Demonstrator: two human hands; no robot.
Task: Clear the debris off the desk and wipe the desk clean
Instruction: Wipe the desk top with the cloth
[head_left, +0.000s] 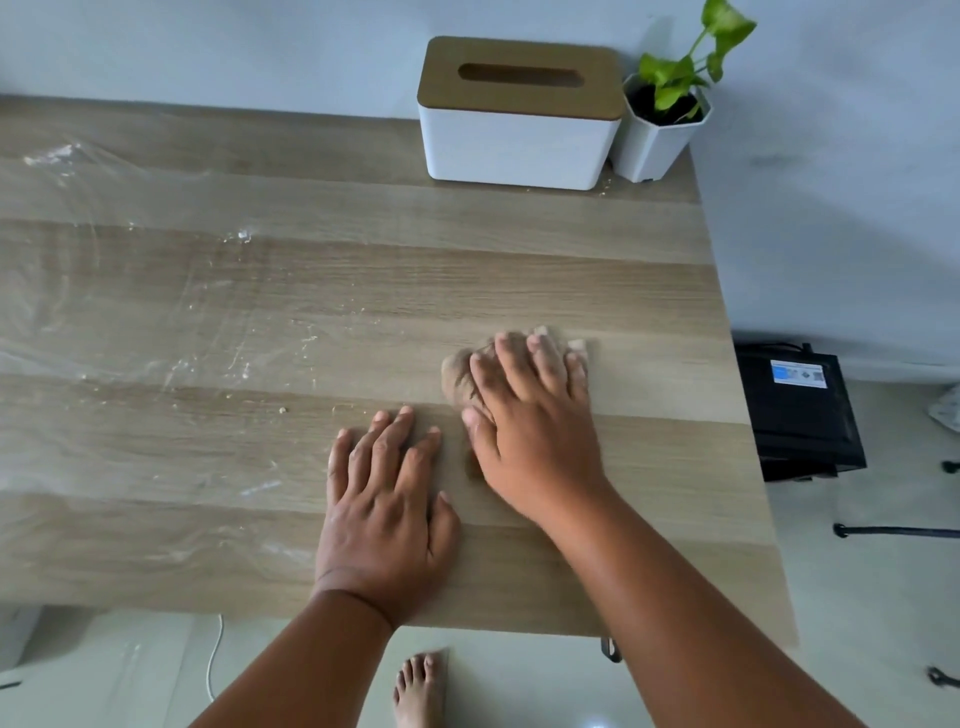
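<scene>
A black box (800, 410) sits on the light floor (857, 597) near a pale wall (831, 208).

right hand (535, 441) flat on cloth (455, 376) | left hand (384, 519) flat on desk (467, 260)

1. A white tissue box (519, 140) with a wooden lid, slotted on top, stands at the far edge of the desk (363, 291), near its far right corner.
2. A white faceted pot (657, 143) holds a green-leaved plant (675, 78). It sits in the far right corner, just beside the tissue box.
3. A black boxy device (800, 415) with a blue-and-white label stands on the pale floor (857, 597) off the right edge, close to the wall (831, 208).
4. A thin white cable (213, 660) runs below the near edge, towards the left.
5. A black rod (893, 531) — what it belongs to is unclear — lies low at the far right.
</scene>
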